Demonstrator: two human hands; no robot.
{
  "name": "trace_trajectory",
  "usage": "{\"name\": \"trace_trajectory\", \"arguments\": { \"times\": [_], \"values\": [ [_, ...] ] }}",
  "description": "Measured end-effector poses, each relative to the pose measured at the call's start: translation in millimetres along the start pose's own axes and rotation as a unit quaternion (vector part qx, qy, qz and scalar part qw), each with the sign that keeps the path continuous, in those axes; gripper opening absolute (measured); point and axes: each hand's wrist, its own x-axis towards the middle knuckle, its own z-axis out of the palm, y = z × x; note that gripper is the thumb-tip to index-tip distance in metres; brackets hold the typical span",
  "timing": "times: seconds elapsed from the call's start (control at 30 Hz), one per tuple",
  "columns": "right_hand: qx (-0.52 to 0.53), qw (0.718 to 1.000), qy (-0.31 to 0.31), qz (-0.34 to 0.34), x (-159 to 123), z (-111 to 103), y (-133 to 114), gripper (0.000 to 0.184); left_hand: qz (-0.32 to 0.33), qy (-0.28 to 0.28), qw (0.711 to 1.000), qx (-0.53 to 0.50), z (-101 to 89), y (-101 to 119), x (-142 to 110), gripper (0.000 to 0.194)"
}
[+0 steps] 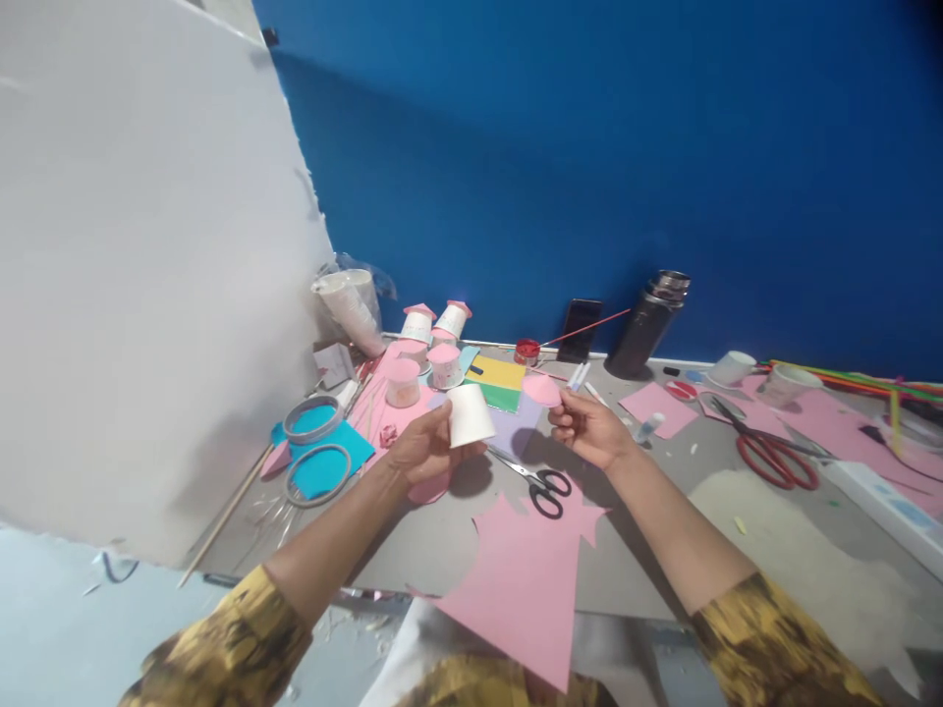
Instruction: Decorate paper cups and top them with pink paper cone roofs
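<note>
One white cup (470, 416) is sitting clamped in fingers of the left hand (425, 445); at the cup's two o'clock, the right hand (591, 428) is pinching a pink cone (540, 391).

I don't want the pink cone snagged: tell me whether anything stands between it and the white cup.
Nothing visible. Open space separates the pink cone in the right hand from the white cup in the left hand; purple paper lies below, on the table.

Left hand (421, 444) curled — right hand (591, 429) apparently pinching.
</note>
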Motion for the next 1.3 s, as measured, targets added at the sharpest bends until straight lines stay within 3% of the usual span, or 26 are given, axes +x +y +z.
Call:
{"name": "trace_trajectory", "arguments": {
  "times": [0.23, 0.43, 0.57, 0.77, 0.93, 1.1, 1.17, 1.23, 1.3],
  "values": [
    [-0.038, 0.998, 0.010, -0.039, 0.9, -9.4, 6.9, 0.039, -0.048, -0.056, 0.997, 0.023, 7.3, 3.2, 7.9, 0.054],
    [-0.187, 0.976, 0.053, -0.098, 5.9, -9.9, 12.8, 0.041, -0.023, -0.097, 0.990, 0.099, 13.1, -9.6, 19.9, 0.054],
    [-0.342, 0.922, 0.100, -0.153, 17.8, -4.5, 12.3, 0.031, 0.004, -0.052, 0.996, 0.073, 5.8, -9.9, 25.4, 0.047],
    [-0.552, 0.787, 0.138, -0.239, 28.2, 5.8, 23.7, 0.011, 0.045, 0.002, 0.999, 0.021, -6.4, 9.9, 24.3, 0.053],
    [-0.642, 0.713, 0.149, -0.240, 25.4, -7.0, 20.5, 0.019, 0.083, 0.059, 0.995, -0.007, -7.0, 12.8, 25.5, 0.047],
    [-0.677, 0.696, 0.144, -0.191, 10.9, -16.9, -7.6, 0.016, 0.049, 0.067, 0.997, 0.009, -0.4, 10.8, 26.3, 0.049],
    [-0.698, 0.686, 0.121, -0.164, -0.2, -14.8, -17.2, 0.013, 0.049, 0.070, 0.996, 0.010, 2.6, 10.1, 26.2, 0.049],
    [-0.735, 0.658, 0.100, -0.128, -12.1, -11.4, -23.5, 0.015, 0.057, 0.075, 0.995, 0.010, 4.4, 9.1, 26.4, 0.047],
    [-0.745, 0.653, 0.097, -0.097, -22.8, -7.4, -26.2, 0.019, 0.064, 0.083, 0.994, 0.013, 4.5, 7.9, 27.0, 0.045]
  ]
}}
